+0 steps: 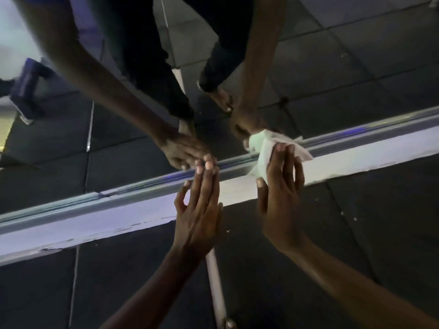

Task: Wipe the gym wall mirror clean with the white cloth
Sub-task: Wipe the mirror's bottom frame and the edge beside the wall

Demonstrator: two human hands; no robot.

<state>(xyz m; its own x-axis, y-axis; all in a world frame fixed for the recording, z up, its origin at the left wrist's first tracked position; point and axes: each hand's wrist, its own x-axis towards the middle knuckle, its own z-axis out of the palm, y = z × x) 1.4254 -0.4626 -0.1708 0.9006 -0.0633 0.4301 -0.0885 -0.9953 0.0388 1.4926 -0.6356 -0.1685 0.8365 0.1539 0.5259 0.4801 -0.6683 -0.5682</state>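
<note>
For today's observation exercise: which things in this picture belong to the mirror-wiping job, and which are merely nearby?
Belong to the job:
white cloth
mirror
right hand
left hand

Merely nearby:
white pole
white baseboard
dark floor tiles
</note>
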